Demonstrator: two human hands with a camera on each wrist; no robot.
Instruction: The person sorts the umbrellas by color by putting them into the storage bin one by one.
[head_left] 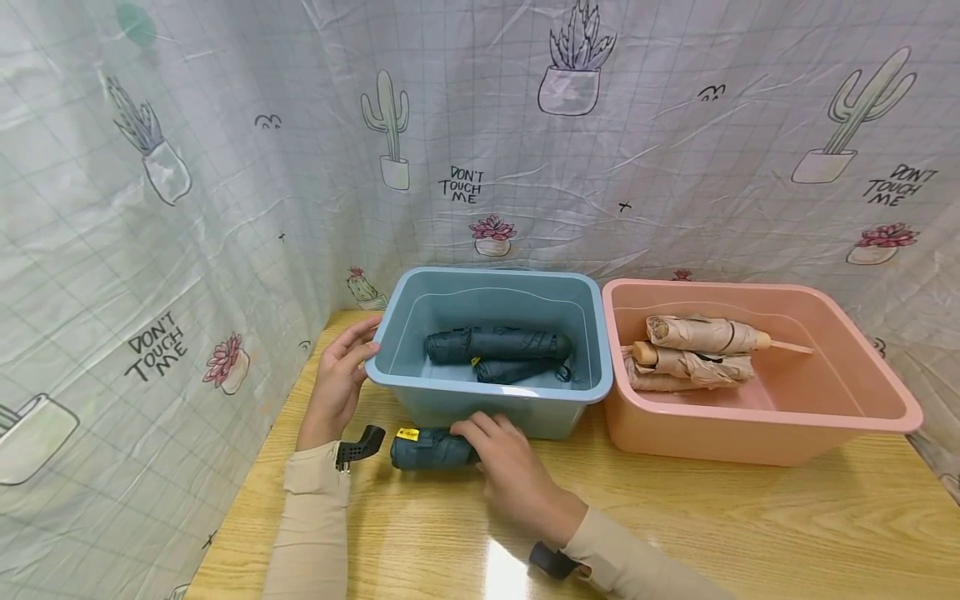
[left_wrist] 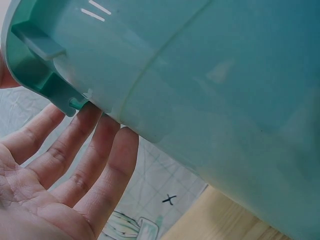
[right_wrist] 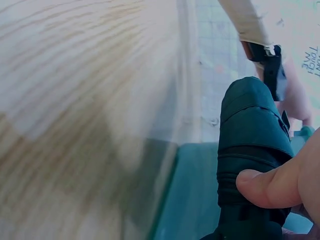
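Note:
My right hand (head_left: 517, 471) grips one end of a dark green folded umbrella (head_left: 427, 450) with a yellow tag, low in front of the blue bin (head_left: 480, 400). In the right wrist view my thumb presses on the wrapped cloth of the umbrella (right_wrist: 255, 135). My left hand (head_left: 337, 375) holds the bin's left rim; in the left wrist view the fingers (left_wrist: 95, 160) touch the wall under the rim, and most of the thumb is hidden. Inside the blue bin lie a thick dark folded umbrella (head_left: 498, 343) and a thinner one (head_left: 513, 370) in front of it.
A pink bin (head_left: 757, 417) stands right beside the blue one, holding several beige folded umbrellas (head_left: 701, 335) with light handles. Both bins are on a wooden table (head_left: 420, 533). A patterned cloth (head_left: 480, 125) hangs behind and on the left.

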